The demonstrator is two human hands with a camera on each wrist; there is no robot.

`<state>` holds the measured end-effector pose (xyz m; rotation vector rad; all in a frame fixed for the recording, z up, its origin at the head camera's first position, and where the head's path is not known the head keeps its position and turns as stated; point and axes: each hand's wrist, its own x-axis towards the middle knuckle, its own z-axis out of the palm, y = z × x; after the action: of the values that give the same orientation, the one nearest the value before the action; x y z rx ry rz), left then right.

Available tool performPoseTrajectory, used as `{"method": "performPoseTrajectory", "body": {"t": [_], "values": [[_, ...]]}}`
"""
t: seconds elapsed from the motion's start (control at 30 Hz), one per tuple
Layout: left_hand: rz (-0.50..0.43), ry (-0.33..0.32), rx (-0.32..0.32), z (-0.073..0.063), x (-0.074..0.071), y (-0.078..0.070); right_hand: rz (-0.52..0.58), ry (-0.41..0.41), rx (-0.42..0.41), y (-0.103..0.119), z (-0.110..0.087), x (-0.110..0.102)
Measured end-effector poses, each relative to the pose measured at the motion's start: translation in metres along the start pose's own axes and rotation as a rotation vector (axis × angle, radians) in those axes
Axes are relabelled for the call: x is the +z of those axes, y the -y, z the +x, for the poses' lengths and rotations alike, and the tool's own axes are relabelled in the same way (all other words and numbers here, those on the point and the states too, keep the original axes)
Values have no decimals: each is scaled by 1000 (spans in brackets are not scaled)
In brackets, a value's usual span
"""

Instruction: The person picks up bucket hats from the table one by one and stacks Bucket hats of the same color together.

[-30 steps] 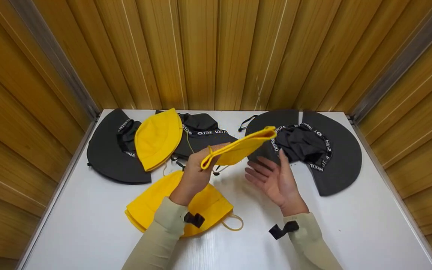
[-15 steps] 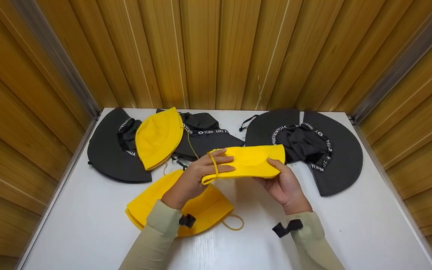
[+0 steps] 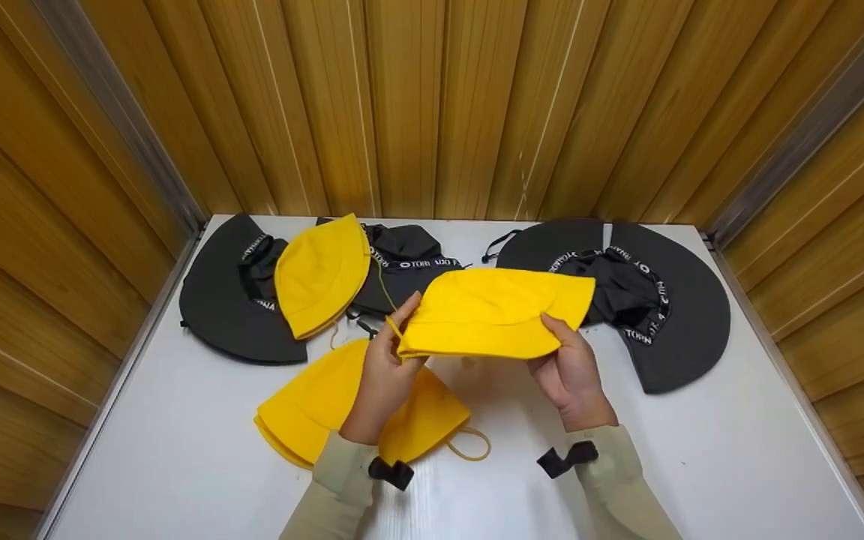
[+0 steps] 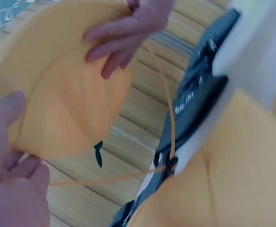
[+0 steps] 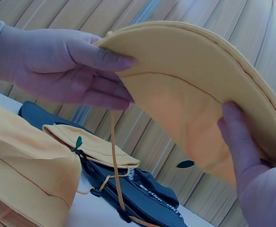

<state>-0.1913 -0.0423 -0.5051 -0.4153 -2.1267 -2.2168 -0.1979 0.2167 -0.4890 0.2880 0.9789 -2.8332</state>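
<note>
A yellow bucket hat (image 3: pixel 499 311), folded flat, is held up above the table between both hands. My left hand (image 3: pixel 391 367) grips its left end, where the chin cord hangs. At the right end my right hand (image 3: pixel 573 371) pinches the brim, thumb on the near face. The right wrist view shows both thumbs pressed on the hat's brim (image 5: pixel 175 49), with the crown hanging below it. A small green leaf-shaped piece (image 5: pixel 185 164) sticks out at the crown. The cord (image 4: pixel 170 113) dangles in a loop through a dark toggle (image 4: pixel 170 165).
A second yellow hat (image 3: pixel 308 405) lies under my left forearm. Another yellow hat (image 3: pixel 323 274) overlaps a black wide-brimmed hat (image 3: pixel 211 300) and a second black hat (image 3: pixel 406 281). Two dark brims (image 3: pixel 691 330) lie back right. Wood-patterned panels (image 3: pixel 402 105) border the white table (image 3: pixel 717 465).
My right hand, earlier apart from the hat with its fingers spread, now pinches the right end. The hat has turned from edge-on to show its broad side, crown upward.
</note>
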Motion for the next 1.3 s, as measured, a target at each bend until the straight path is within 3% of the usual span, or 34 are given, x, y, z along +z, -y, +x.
{"method": "performPoseTrajectory", "body": {"t": [0.13, 0.23, 0.33, 0.43, 0.6, 0.9, 1.13, 1.3], "values": [[-497, -56, -149, -5, 11, 0, 16, -2, -58, -4, 0, 3], [-817, -83, -198, -9, 19, 0, 25, 11, -91, -8, -1, 5], [-1004, -127, -232, -11, 25, -1, 30, 38, -106, -13, -2, 5], [-1097, -182, -262, -8, 30, -4, 25, 70, -109, -18, -4, 5], [-1149, -268, -310, 2, 33, -12, 17, 146, -109, -22, -8, 7], [-1000, -309, -267, 7, 25, -15, -45, 237, -116, -19, -10, 12], [-849, -300, -244, 9, 3, -24, -130, 268, -170, 2, -6, 13], [-793, -258, -202, 11, -20, -40, -211, 226, -230, 20, -4, 18]]}}
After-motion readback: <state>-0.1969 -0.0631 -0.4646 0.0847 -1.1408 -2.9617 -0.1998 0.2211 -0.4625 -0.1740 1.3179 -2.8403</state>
